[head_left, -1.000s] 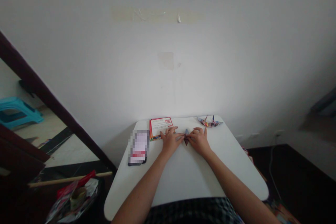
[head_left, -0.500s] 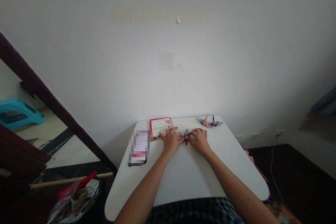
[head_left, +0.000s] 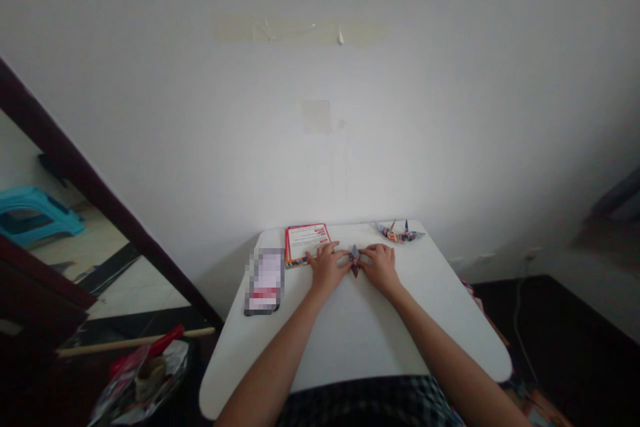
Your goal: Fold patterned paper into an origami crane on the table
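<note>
Pinching the folded paper [head_left: 355, 261] at my screen's five o'clock, left hand [head_left: 327, 270] and right hand [head_left: 381, 268] close fingertips on its nine- and three-o'clock edges; I judge it light, crushable, best held there.

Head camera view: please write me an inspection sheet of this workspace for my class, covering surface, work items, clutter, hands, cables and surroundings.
Surface: white table with rounded near corners, against the wall.
Work items: small folded paper piece between the hands; origami figure, apparently a crane, near the far right corner.
Clutter: phone at left, screen pixelated; red-edged printed sheets behind it.
Hands: left hand and right hand pinch the paper piece from opposite sides; the left overlaps the sheets in view.
Cables: one pale cable hangs from a wall outlet at right.
Surroundings: white wall with tape marks; turquoise stool at far left.
</note>
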Available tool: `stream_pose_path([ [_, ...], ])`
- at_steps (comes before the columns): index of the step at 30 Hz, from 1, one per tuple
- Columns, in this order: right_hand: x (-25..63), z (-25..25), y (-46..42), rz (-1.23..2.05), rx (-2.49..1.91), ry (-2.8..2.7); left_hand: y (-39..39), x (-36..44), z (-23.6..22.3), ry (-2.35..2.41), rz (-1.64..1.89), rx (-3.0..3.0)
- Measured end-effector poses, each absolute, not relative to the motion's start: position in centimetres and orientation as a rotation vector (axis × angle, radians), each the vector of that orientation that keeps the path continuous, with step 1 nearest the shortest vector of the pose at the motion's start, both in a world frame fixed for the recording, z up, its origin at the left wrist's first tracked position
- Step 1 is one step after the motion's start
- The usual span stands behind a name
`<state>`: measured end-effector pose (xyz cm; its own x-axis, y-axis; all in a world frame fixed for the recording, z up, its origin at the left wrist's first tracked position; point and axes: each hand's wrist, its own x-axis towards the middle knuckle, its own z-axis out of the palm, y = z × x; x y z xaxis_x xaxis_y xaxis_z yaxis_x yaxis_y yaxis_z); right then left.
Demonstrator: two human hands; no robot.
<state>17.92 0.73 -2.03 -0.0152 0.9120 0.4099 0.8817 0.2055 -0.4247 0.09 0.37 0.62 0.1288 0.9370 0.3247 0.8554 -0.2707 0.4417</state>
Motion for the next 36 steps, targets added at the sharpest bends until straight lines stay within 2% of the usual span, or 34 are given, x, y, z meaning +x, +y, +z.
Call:
stream_pose_path([
  [23, 17.6, -1.1, 0.5, 0.249, -1.705, -1.821, 0.7, 0.0, 0.3, 1.685, 0.931, 2.294],
  [36, 17.5, -1.0, 0.4, 0.241, -1.726, -1.842, 1.4, -0.2, -0.3, 1.672, 0.901, 2.266],
])
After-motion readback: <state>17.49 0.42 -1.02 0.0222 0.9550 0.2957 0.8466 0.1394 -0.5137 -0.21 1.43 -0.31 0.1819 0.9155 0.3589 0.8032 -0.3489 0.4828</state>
